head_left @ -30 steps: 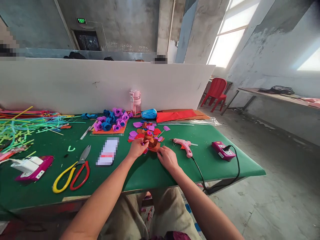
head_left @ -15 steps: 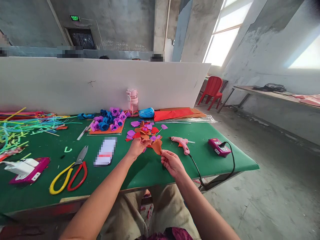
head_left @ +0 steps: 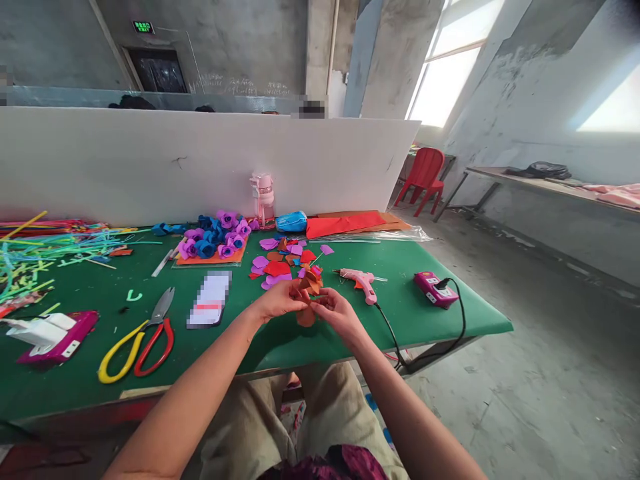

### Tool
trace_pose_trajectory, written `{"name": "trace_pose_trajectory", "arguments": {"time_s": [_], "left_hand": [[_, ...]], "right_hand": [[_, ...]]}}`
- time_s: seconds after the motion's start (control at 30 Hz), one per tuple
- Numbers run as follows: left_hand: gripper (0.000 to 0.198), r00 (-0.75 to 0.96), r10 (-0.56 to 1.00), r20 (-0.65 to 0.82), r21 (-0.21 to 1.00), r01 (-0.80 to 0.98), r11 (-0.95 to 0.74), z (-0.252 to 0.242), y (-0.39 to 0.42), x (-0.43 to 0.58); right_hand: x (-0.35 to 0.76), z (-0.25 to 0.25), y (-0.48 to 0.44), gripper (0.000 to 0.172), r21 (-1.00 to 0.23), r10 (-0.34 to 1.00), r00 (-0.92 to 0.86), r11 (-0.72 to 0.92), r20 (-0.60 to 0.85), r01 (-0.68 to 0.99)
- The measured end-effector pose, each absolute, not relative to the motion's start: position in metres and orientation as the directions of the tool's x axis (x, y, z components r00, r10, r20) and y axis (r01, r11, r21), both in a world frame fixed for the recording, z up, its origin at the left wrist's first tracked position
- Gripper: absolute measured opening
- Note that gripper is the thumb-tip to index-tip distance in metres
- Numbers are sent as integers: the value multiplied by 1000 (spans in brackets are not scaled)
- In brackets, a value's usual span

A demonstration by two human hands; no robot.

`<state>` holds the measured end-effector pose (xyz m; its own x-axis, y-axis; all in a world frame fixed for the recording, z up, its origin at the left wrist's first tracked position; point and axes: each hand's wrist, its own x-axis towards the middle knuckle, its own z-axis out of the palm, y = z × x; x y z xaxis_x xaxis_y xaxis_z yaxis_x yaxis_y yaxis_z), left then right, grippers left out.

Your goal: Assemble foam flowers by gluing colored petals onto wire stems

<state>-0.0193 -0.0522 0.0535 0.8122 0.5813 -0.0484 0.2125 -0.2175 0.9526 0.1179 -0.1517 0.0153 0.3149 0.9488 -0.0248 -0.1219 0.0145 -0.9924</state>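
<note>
i have the flower (head_left: 313, 281) between both hands, over the desk (head_left: 280, 340), inboard of the front edge. the left hand (head_left: 283, 299) pinches its base, presumably to steady it; the right hand (head_left: 336, 309) has its fingertips close together at the lower petal (head_left: 306, 317), though i cannot tell whether they grip it. loose petals (head_left: 277, 268) lie just beyond, apparently for short reach. the glue gun (head_left: 357, 275) rests toward the right edge, handle facing the front edge, likely for easy right-hand access.
</note>
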Motion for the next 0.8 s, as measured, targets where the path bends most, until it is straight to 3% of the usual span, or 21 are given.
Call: {"name": "trace_pose_trajectory", "arguments": {"time_s": [0.13,0.3,0.43,0.53,0.63,0.7,0.8], "left_hand": [[29,692,722,-12,974,170,-147,51,-54,-17],[49,608,784,-124,989,139,49,39,-66,-13],[39,525,839,-145,988,33,150,33,-78,-4],[31,493,864,-99,991,-30,130,35,-70,-4],[24,608,793,14,990,101,-95,37,-46,-16],[22,712,702,36,962,166,-217,36,-28,-25],[27,815,579,-20,941,211,-264,27,-14,-33]], "right_hand": [[113,11,-150,27,-958,957,256,-60,-135,-279],[101,8,-151,34,-758,865,433,102,-253,-645],[88,10,-153,35,-743,857,460,151,-230,-652],[94,14,-160,33,-885,876,463,105,-134,-454],[127,15,-171,29,-993,802,585,105,119,59],[160,13,-177,27,-908,683,666,-12,298,418],[208,10,-177,31,-717,640,702,-326,313,616]]}}
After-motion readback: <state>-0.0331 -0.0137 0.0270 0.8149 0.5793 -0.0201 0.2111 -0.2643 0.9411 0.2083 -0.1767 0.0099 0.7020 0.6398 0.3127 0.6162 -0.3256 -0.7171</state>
